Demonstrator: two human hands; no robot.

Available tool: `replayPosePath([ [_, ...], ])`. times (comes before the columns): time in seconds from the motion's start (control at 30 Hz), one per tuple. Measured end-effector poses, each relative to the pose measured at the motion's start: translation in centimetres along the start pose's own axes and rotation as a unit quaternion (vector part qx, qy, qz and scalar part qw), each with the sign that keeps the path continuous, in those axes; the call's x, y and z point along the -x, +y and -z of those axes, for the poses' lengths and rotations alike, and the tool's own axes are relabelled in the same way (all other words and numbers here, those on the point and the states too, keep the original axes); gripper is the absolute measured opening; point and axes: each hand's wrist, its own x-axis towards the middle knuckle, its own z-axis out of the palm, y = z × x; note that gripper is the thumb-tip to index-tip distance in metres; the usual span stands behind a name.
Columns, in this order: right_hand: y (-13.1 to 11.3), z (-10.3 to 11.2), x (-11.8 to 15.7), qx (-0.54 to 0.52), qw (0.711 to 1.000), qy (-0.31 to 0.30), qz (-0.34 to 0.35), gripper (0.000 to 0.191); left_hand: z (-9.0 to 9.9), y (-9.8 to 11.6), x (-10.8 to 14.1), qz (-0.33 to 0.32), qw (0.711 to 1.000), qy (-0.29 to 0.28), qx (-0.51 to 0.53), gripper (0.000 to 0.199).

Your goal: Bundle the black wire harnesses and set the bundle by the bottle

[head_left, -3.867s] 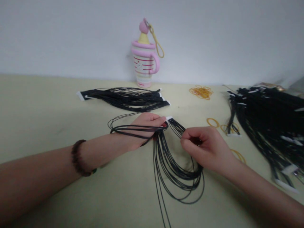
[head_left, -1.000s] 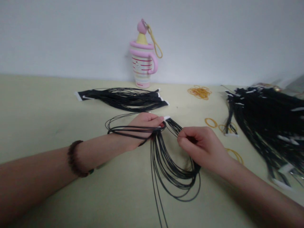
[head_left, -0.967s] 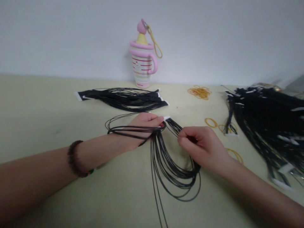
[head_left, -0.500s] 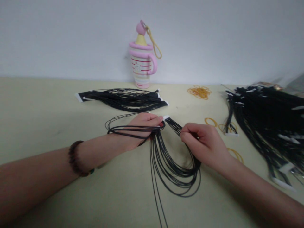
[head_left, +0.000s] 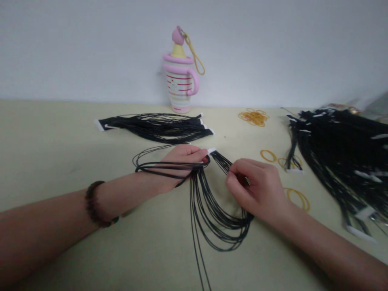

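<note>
A bundle of thin black wires hangs in a loop between my two hands, with a white connector at its upper end. My left hand is closed on the bundle just beside that connector; a few wires loop back over its wrist. My right hand pinches the wires to the right of the connector, fingers pressed together. Two long wires run down from the left hand toward the near edge of the view. What lies inside either palm is hidden.
A finished-looking black wire bundle lies behind my left hand. A striped pink cup stands by the wall. Yellow rubber bands lie in a pile, others near my right hand. A large heap of black wires covers the right side.
My right hand has shifted slightly left along the wires, toward the connector. The wire loop has moved a little left with it. My left hand keeps its hold.
</note>
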Motion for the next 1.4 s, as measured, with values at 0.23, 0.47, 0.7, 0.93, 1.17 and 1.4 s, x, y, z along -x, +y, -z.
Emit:
replayPosePath([
  [0.23, 0.1, -0.7, -0.1, 0.045, 0.995, -0.081, -0.046, 0.018, -0.5, 0.5, 0.1, -0.043, 0.973, 0.052, -0.22, 0.031],
  [0.47, -0.5, -0.8, 0.0, 0.098, 0.984, -0.148, -0.021, 0.027, -1.7, 1.0, 0.6, -0.051, 0.919, 0.08, -0.382, 0.032],
  [0.7, -0.7, -1.0, -0.1, 0.149, 0.974, -0.168, 0.001, 0.027, -1.7, 0.5, 0.8, -0.067, 0.92, 0.058, -0.383, 0.031],
  [0.93, -0.9, -1.0, 0.0, 0.188, 0.97, -0.151, 0.031, 0.025, -1.6, 0.6, 0.7, -0.062, 0.91, 0.056, -0.407, 0.031],
  [1.17, -1.1, -1.2, 0.0, 0.248, 0.958, -0.117, 0.081, 0.018, -1.6, 0.7, 0.8, -0.059, 0.906, 0.047, -0.416, 0.032],
  [1.4, -0.8, -1.4, 0.2, 0.241, 0.964, -0.092, 0.068, 0.017, -1.5, 0.7, 0.7, -0.044, 0.913, 0.06, -0.4, 0.033],
])
